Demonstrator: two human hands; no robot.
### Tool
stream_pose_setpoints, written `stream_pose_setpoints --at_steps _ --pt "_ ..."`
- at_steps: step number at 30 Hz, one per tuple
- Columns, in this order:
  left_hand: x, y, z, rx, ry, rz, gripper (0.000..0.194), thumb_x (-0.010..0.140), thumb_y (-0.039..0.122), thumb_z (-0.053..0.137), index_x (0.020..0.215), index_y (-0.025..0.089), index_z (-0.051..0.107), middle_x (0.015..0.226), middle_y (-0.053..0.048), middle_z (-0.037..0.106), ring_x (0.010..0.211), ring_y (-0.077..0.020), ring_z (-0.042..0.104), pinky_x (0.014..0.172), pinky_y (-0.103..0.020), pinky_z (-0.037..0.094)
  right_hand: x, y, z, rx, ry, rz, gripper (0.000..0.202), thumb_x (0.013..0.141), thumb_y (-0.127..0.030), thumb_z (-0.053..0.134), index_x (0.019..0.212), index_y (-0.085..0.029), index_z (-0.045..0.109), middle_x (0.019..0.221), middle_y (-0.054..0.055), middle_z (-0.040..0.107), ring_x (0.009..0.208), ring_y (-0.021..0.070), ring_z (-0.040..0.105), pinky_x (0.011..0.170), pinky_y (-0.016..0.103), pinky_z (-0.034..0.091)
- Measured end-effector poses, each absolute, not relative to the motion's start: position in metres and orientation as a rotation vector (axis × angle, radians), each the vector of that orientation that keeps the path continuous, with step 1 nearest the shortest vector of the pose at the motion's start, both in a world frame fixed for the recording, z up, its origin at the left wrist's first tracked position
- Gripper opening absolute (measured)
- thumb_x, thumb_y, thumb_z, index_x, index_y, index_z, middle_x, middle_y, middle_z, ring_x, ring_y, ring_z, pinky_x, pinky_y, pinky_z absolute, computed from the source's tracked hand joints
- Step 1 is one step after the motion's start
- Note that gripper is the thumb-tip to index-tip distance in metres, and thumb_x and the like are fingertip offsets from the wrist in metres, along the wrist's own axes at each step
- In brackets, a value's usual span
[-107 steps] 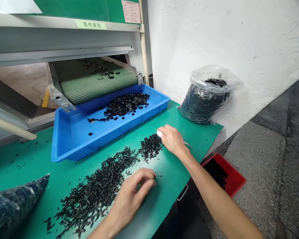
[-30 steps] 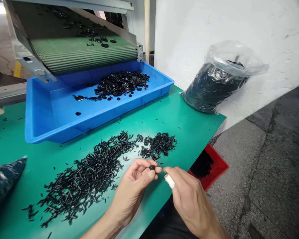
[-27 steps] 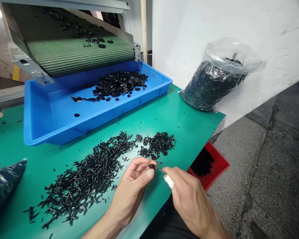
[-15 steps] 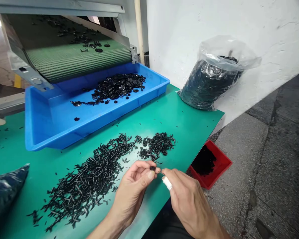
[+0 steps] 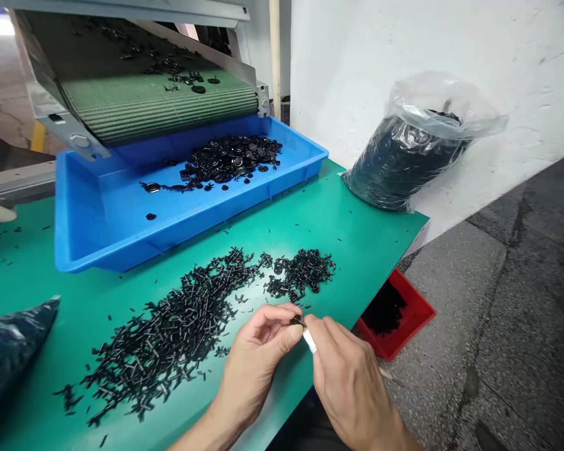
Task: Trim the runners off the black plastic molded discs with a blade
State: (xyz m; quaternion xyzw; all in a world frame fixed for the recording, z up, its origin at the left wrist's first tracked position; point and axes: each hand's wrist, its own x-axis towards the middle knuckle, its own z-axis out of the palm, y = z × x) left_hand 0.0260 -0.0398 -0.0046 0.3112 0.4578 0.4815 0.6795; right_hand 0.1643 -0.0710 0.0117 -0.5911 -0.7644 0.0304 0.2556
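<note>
In the head view, your left hand [image 5: 258, 354] pinches a small black part [image 5: 297, 320] between thumb and fingertips, the other fingers loosely curled. Your right hand [image 5: 345, 373], white wrap [image 5: 309, 342] near its fingertips, closes in beside it, fingers bent around what looks like a slender tool [image 5: 390, 376], mostly hidden.

The part probably handles as light, fairly stiff plastic, perhaps slick; hold it by the rim, since thin pieces could snap.

Just beyond your hands lie a heap of small parts [image 5: 305, 272] and, to its left, a long pile of cross-shaped bits [image 5: 169, 332] that could catch your left wrist. Farther back sits a blue tray [image 5: 122, 213] under a green belt [image 5: 169, 113]; a filled clear bag [image 5: 399, 166] leans by the wall, and a red bin [image 5: 420, 318] sits low on your right.
</note>
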Motion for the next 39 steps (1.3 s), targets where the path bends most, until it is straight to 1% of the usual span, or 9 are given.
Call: stream_pose_setpoints --at_steps 3,6,13,16,22,26,28,34,39 --pt "0.027 -0.04 -0.006 0.706 1.023 1.094 0.015 0.07 0.022 0.083 0.079 0.022 0.071 0.098 -0.002 0.071 0.094 -0.016 0.064 0.084 -0.024 0.052 0.159 -0.072 0.01 -1.633 -2.067 0.049 0.029 0.096 -0.008 0.032 0.106 -0.016 0.059 0.078 0.005 0.065 0.068 0.0196 0.062 0.062 0.03 0.037" --pt "0.025 -0.041 -0.007 0.729 1.014 1.116 0.015 0.07 0.022 0.083 0.078 0.022 0.07 0.096 -0.002 0.072 0.092 -0.0158 0.065 0.084 -0.024 0.052 0.156 -0.072 0.01 -1.67 -2.035 0.105 0.026 0.094 -0.008 0.035 0.095 -0.019 0.059 0.073 0.002 0.063 0.065 0.0191 0.06 0.061 0.03 0.034" --pt "0.015 -0.037 -0.001 0.886 1.149 1.05 0.013 0.069 0.029 0.082 0.075 0.021 0.073 0.09 -0.005 0.074 0.085 -0.0206 0.068 0.077 -0.029 0.056 0.169 -0.056 0.016 -1.695 -2.043 0.794 0.022 0.086 -0.006 0.042 0.077 -0.022 0.054 0.065 -0.004 0.059 0.061 0.0131 0.052 0.056 0.024 0.03" --pt "0.012 -0.036 0.002 0.995 1.232 1.025 0.012 0.07 0.031 0.08 0.076 0.023 0.075 0.09 -0.005 0.074 0.082 -0.0213 0.068 0.074 -0.03 0.057 0.171 -0.05 0.018 -1.707 -2.064 0.919 0.022 0.085 -0.007 0.044 0.073 -0.022 0.053 0.062 -0.004 0.057 0.062 0.0131 0.051 0.056 0.023 0.03" --pt "0.007 -0.028 0.001 1.118 1.264 1.055 0.005 0.075 0.028 0.077 0.077 0.025 0.073 0.092 -0.004 0.073 0.088 -0.0203 0.066 0.079 -0.028 0.054 0.156 -0.055 0.015 -1.687 -2.075 0.596 0.026 0.089 -0.005 0.036 0.091 -0.021 0.056 0.08 0.003 0.065 0.069 0.0184 0.061 0.06 0.029 0.033" --pt "0.006 -0.026 0.001 1.07 1.157 1.056 0.007 0.074 0.025 0.078 0.074 0.024 0.071 0.09 -0.003 0.072 0.083 -0.0181 0.065 0.073 -0.026 0.054 0.155 -0.06 0.015 -1.608 -2.106 0.621 0.028 0.09 -0.004 0.035 0.101 -0.022 0.054 0.089 0.004 0.067 0.079 0.0196 0.064 0.065 0.029 0.039" --pt "0.006 -0.026 0.001 1.077 1.138 1.042 0.008 0.074 0.024 0.078 0.073 0.024 0.07 0.091 -0.003 0.071 0.082 -0.0173 0.065 0.071 -0.025 0.053 0.157 -0.061 0.017 -1.613 -2.136 0.604 0.026 0.09 -0.004 0.037 0.101 -0.022 0.053 0.088 0.003 0.067 0.076 0.0192 0.065 0.064 0.029 0.04" --pt "0.005 -0.027 -0.004 1.28 1.15 1.026 0.004 0.08 0.024 0.073 0.077 0.024 0.07 0.092 -0.005 0.07 0.089 -0.021 0.064 0.077 -0.029 0.051 0.156 -0.066 0.018 -1.676 -2.232 0.205 0.03 0.085 0.0 0.039 0.104 -0.019 0.052 0.077 0.004 0.065 0.066 0.0207 0.064 0.056 0.031 0.037" --pt "0.002 -0.026 -0.004 1.43 1.166 0.997 0.002 0.082 0.024 0.07 0.081 0.025 0.07 0.092 -0.006 0.071 0.09 -0.0234 0.065 0.079 -0.032 0.05 0.158 -0.066 0.016 -1.685 -2.214 0.31 0.024 0.086 -0.002 0.039 0.091 -0.022 0.053 0.076 0.003 0.064 0.066 0.0197 0.062 0.057 0.031 0.034"
